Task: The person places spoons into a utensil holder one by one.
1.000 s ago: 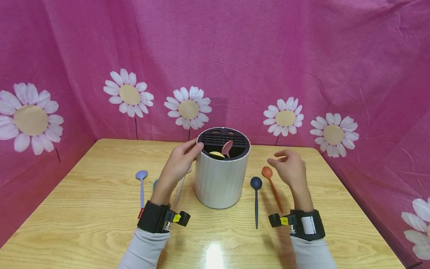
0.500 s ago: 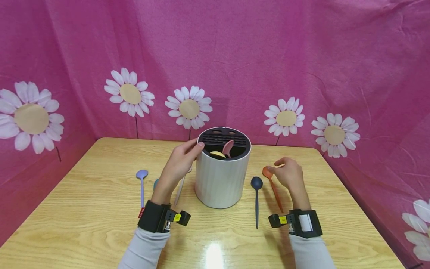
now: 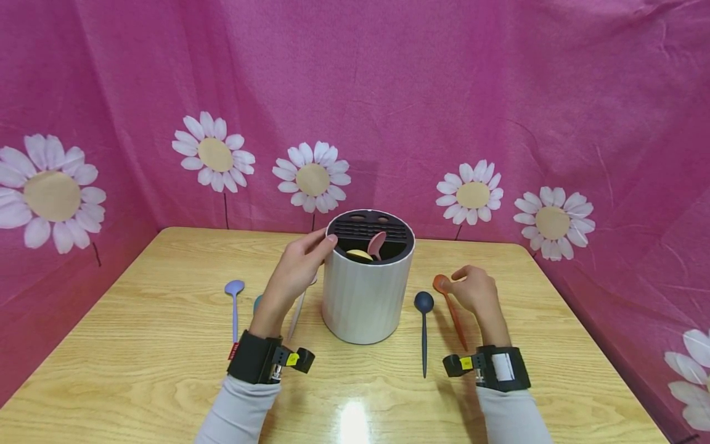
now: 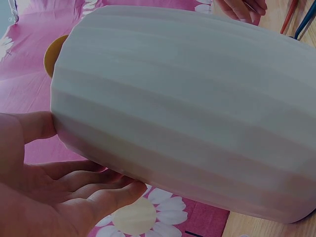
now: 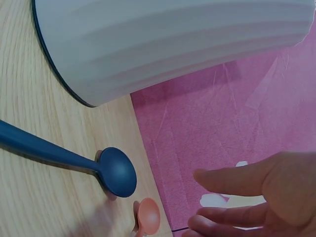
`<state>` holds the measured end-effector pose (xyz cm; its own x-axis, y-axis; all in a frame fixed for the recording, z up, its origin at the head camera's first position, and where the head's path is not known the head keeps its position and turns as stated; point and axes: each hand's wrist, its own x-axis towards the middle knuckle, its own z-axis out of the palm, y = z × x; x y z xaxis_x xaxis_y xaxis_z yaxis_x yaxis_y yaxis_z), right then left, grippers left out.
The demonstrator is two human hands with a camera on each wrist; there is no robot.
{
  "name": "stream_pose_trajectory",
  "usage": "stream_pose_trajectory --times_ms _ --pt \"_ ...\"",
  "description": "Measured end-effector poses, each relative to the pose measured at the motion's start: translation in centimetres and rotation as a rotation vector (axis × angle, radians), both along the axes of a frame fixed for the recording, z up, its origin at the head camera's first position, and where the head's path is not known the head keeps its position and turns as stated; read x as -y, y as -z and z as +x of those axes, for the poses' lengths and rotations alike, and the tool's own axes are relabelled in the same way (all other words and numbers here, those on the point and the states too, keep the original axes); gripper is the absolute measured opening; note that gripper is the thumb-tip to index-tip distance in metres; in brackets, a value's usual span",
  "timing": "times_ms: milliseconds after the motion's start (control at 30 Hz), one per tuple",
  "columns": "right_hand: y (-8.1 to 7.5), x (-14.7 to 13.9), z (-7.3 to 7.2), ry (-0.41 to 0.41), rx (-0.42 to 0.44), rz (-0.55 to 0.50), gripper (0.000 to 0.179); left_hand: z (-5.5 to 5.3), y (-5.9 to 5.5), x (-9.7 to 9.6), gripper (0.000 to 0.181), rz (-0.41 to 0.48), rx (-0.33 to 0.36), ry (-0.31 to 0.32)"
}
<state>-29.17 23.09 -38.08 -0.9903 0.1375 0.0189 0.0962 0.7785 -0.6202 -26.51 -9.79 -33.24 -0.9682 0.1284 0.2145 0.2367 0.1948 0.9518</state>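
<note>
Cloth (image 3: 388,92), pink with big daisies, hangs behind the wooden table (image 3: 138,345). On the table stands a tall white utensil holder (image 3: 363,302) with a dark top. The left hand (image 3: 296,262) touches its top edge, thumb and fingers spread wide against it. That soft touch looks right to me: enough to stop a wobble, not enough to push it over.

The right hand (image 3: 477,290) is out past the dark blue spoon (image 3: 424,303), by the round end of the orange spoon (image 3: 439,282). Its thumb and fingers are apart, with nothing pinched between them. From where I stand, I can't tell if a fingertip touches the spoon.

The orange spoon lies on the table, to the right of the holder, with its handle toward the person. I think the neck, just under the round end, is the best place to pinch. The round end looks smooth and might slip. A straight lift should keep the handle from bumping its dark blue neighbor.

Smallest of all, a pink spoon (image 3: 378,243) pokes up inside the holder.
</note>
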Motion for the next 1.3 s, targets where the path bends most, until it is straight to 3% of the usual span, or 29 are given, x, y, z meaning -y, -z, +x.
stream_pose_trajectory --times_ms 300,333,533,567,967,1067,1300 --pt "0.5 -0.2 0.0 -0.043 0.050 0.040 0.046 0.2 -0.1 -0.1 0.048 -0.006 0.001 -0.010" --pt "0.5 -0.2 0.0 -0.047 0.056 0.039 0.047 0.6 -0.6 -0.2 0.047 -0.007 0.004 -0.007" --pt "0.8 -0.2 -0.2 -0.048 0.091 0.043 0.049 0.5 -0.5 -0.1 0.047 -0.012 0.005 -0.008" --pt "1.0 -0.2 -0.3 -0.046 0.095 0.045 0.048 0.1 0.0 -0.1 0.048 -0.010 0.003 -0.010" --pt "1.8 0.1 -0.6 -0.027 0.154 0.012 0.046 0.1 -0.1 0.0 0.047 -0.001 -0.003 -0.001" --pt "2.0 0.1 -0.6 -0.034 0.173 0.016 0.047 0.6 -0.6 -0.2 0.045 -0.002 0.002 -0.001" --pt "2.3 0.1 -0.7 -0.050 0.146 0.057 0.046 3.0 -3.3 -0.6 0.043 -0.024 0.008 0.005"
